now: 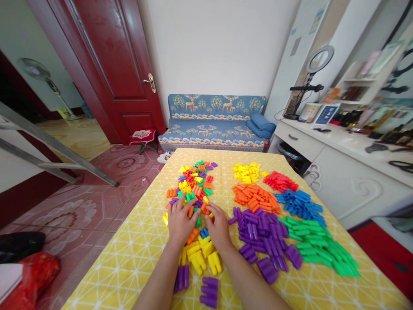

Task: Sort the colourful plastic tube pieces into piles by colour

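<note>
My left hand (182, 221) rests on the mixed pile of plastic building blocks (195, 178), its fingers spread over green and purple pieces. Just right of it, my right hand (218, 226) has its thumb and forefinger bent around an orange block (204, 209) at the pile's near side. A green block (198, 219) lies between the two hands. Below them sit several yellow blocks (198, 256), a small blue block (204, 233) and purple blocks (209, 292) close to my forearms.
On the table's (129, 258) right side are sorted heaps: yellow (247, 172), orange (256, 197), red (280, 181), blue (301, 204), purple (263, 232) and green (322, 245). A sofa (213, 127) stands beyond, a white dresser (351, 168) to the right, a metal ladder (58, 165) at left.
</note>
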{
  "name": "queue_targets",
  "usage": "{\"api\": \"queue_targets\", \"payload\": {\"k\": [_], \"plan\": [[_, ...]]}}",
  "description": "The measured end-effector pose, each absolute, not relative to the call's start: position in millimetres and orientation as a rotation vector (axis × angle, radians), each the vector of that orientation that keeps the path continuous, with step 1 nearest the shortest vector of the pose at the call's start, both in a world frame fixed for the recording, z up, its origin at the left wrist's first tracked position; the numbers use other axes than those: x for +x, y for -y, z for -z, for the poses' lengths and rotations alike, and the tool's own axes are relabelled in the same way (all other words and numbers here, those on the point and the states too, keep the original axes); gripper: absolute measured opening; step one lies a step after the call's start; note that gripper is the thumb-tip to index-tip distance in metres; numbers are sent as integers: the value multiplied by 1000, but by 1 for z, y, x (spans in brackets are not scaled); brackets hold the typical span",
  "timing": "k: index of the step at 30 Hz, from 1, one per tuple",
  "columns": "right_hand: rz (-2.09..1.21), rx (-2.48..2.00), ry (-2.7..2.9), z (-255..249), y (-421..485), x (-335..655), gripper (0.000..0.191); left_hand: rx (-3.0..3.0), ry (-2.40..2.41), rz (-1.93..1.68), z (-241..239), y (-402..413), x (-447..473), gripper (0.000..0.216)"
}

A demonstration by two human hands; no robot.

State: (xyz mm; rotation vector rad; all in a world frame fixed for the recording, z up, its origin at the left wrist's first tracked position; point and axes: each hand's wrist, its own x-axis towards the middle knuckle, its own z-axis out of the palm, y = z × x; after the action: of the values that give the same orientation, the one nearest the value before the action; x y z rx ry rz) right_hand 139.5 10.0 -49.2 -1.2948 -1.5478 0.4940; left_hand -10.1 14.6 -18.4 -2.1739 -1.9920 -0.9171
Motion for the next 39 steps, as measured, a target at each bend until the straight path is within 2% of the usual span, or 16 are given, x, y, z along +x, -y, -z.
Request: {"api": "queue_targets", "payload": {"k": [39], "plan": [[-517, -1291, 1533, 48, -11, 139, 30, -2171, 1967, 928, 21, -15, -11, 35]]}}
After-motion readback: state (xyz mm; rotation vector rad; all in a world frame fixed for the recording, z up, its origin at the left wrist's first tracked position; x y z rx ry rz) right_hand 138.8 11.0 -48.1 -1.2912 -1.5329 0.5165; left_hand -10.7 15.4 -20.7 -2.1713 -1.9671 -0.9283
